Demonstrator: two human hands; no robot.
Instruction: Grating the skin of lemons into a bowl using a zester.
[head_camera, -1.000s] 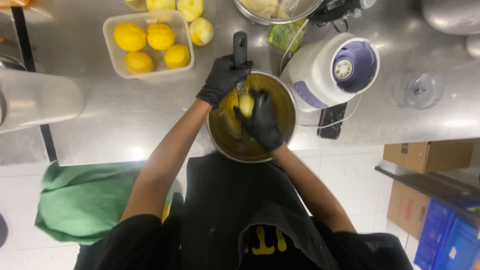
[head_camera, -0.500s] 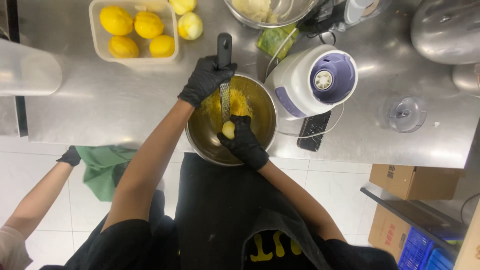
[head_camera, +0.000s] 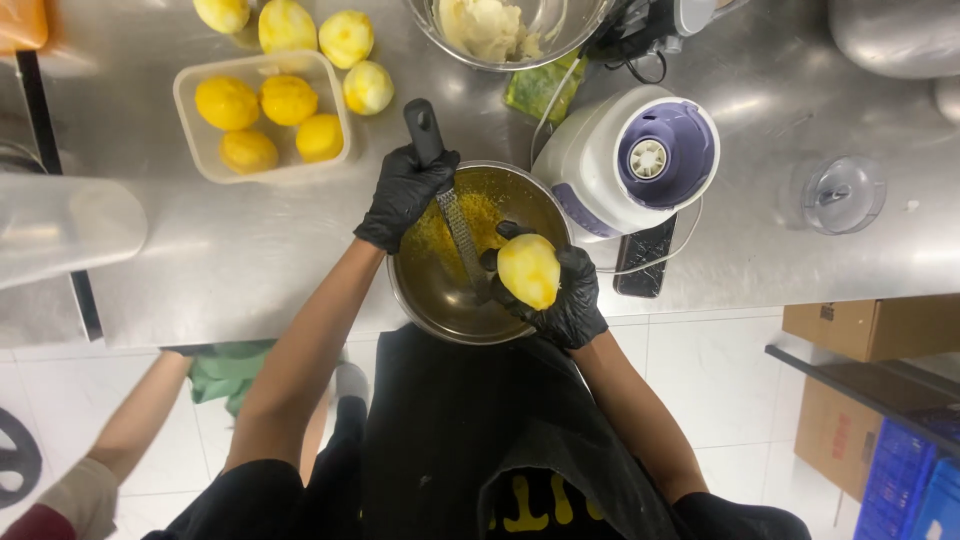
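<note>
My left hand (head_camera: 403, 192), in a black glove, grips the black handle of a long narrow grater (head_camera: 458, 228) that slants down into a steel bowl (head_camera: 430, 295) at the counter's front edge. Yellow zest lies inside the bowl. My right hand (head_camera: 565, 300), also gloved in black, holds a partly zested lemon (head_camera: 529, 270) over the bowl's right rim, just right of the grater blade.
A plastic tub of lemons (head_camera: 262, 120) sits at the back left, with pale zested lemons (head_camera: 345, 38) behind it. A white and purple blender base (head_camera: 630, 160) stands right of the bowl, beside a phone (head_camera: 645, 268). Another person's arm (head_camera: 135, 420) reaches in low on the left.
The lemon has moved from against the grater in the bowl to its right rim. The other person's arm at lower left has shifted inward.
</note>
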